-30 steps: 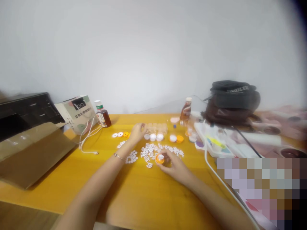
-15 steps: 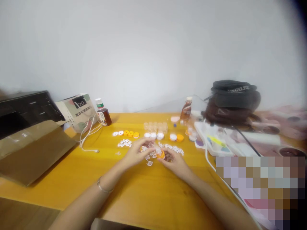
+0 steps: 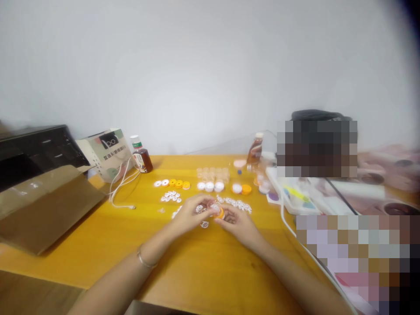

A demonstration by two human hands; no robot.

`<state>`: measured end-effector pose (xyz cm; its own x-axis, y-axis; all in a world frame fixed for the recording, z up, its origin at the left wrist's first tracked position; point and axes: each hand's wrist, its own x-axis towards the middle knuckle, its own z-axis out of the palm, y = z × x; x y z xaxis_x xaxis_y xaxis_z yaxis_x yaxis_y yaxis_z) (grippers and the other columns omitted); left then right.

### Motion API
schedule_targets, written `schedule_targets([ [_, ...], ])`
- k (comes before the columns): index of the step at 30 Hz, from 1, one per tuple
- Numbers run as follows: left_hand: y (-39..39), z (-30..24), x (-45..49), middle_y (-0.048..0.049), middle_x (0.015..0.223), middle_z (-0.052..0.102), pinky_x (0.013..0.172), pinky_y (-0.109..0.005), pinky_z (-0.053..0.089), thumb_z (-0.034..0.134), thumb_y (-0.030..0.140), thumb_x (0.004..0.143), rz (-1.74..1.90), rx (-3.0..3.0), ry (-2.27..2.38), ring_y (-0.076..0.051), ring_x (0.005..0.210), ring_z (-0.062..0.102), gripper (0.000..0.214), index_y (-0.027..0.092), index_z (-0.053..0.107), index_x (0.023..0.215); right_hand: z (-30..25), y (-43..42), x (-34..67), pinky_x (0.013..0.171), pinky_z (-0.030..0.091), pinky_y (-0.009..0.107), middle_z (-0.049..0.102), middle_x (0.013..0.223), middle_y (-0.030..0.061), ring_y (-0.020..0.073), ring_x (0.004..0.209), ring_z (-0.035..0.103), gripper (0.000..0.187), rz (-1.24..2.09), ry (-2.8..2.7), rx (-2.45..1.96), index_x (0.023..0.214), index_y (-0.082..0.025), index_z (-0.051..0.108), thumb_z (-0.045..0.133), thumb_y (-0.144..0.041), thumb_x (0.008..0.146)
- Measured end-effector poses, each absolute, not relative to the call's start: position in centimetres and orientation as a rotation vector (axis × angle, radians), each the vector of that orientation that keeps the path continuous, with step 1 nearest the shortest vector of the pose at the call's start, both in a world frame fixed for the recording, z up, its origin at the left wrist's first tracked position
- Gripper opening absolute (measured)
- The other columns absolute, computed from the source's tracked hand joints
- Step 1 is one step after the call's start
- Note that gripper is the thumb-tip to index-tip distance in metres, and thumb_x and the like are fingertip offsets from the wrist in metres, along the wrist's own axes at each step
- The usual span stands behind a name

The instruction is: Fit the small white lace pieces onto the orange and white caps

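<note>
My left hand (image 3: 189, 213) and my right hand (image 3: 236, 221) meet over the middle of the yellow table (image 3: 197, 267). Between their fingertips sits a small clear vial with an orange cap (image 3: 217, 210); both hands pinch it. Under and around the hands lies a scatter of small white plastic rings (image 3: 234, 203). Behind them runs a row of orange and white caps (image 3: 177, 183), then white caps (image 3: 210, 187) and a cluster of clear vials (image 3: 213, 173).
A cardboard box (image 3: 42, 205) and a black device (image 3: 29, 148) stand at the left. A paper bag (image 3: 106, 153), a white cable (image 3: 120, 183) and a brown bottle (image 3: 141, 156) are at the back left. Another brown bottle (image 3: 255, 151) and a white tray (image 3: 295, 194) stand at the right.
My left hand came back from the vials at the rear and joined my right hand at the orange-capped vial, which rose a little off the table.
</note>
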<state>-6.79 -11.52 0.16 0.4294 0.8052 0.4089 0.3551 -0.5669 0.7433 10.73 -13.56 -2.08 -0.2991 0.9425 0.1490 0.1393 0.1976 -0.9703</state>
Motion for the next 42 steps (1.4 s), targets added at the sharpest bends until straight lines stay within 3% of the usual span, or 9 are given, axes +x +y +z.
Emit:
schedule_targets([
  [10,-11.4,0.1,-6.9,-0.0059,0.087,0.065,0.076,-0.028,0.048,0.062,0.029,0.073,1.033,1.989,0.984,-0.015,0.079,0.059,0.025,0.015,0.061,0.094,-1.6,-13.8,10.8,0.053,0.041,0.022,0.056,0.067,-0.0021,0.0109,0.057,0.049,0.028,1.264,-1.69,-1.03,0.092,-0.02,0.061,0.06,-0.038,0.072],
  [14,-11.8,0.4,-6.6,-0.0051,0.081,0.064,0.073,-0.027,0.048,0.064,0.032,0.071,1.051,1.981,1.022,-0.014,0.074,0.059,0.024,0.014,0.06,0.087,-1.6,-14.1,10.6,0.053,0.04,0.022,0.058,0.071,-0.0013,0.0112,0.058,0.049,0.026,1.17,-1.702,-1.054,0.093,-0.02,0.062,0.058,-0.037,0.073],
  [20,-12.2,0.4,-6.3,-0.0041,0.078,0.064,0.071,-0.026,0.047,0.063,0.032,0.071,1.073,1.994,1.075,-0.013,0.072,0.057,0.022,0.014,0.061,0.084,-1.5,-14.4,10.6,0.05,0.038,0.021,0.053,0.06,-0.0031,0.0107,0.053,0.045,0.022,1.038,-1.736,-1.111,0.087,-0.021,0.064,0.058,-0.037,0.073],
  [28,-11.6,0.3,-7.3,-0.0067,0.092,0.064,0.08,-0.029,0.046,0.058,0.026,0.076,0.976,2.021,0.902,-0.016,0.085,0.059,0.024,0.016,0.061,0.097,-1.4,-14.4,11.0,0.056,0.044,0.022,0.06,0.072,-0.0015,0.0112,0.06,0.051,0.025,1.318,-1.727,-0.969,0.091,-0.021,0.063,0.058,-0.039,0.074],
  [34,-11.7,1.3,-8.0,-0.0074,0.102,0.062,0.086,-0.031,0.044,0.05,0.024,0.081,0.85,2.151,0.754,-0.017,0.095,0.056,0.026,0.018,0.06,0.104,-1.0,-14.5,10.9,0.056,0.042,0.021,0.053,0.065,-0.0026,0.0095,0.058,0.048,0.022,1.407,-1.75,-0.927,0.083,-0.019,0.062,0.057,-0.039,0.074],
  [42,-12.7,2.3,-7.2,-0.0032,0.079,0.063,0.068,-0.025,0.046,0.051,0.022,0.077,0.86,2.377,0.997,-0.012,0.07,0.057,0.015,0.017,0.064,0.082,-1.1,-15.0,10.4,0.048,0.033,0.02,0.048,0.057,-0.004,0.0094,0.052,0.041,0.018,1.068,-1.82,-1.093,0.08,-0.02,0.062,0.055,-0.036,0.076],
])
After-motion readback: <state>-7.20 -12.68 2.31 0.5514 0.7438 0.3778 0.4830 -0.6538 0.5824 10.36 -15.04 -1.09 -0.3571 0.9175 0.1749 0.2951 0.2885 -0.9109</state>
